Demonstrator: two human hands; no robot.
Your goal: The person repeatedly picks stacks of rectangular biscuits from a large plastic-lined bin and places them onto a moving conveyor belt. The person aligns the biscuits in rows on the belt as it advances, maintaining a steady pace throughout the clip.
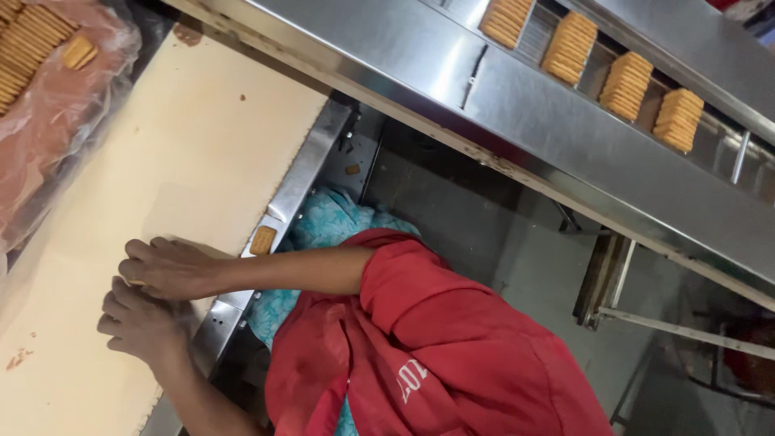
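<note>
On cream belt, both hands, small tan biscuit

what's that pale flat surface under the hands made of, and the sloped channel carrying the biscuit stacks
The pale surface looks like a matte cream belt, perhaps rubbery fabric or plastic: no shine, a few brown smears. The sloped channel looks like brushed stainless steel: grey, with soft reflections and folded edges. The biscuit stacks appear baked, dry and golden.
</note>
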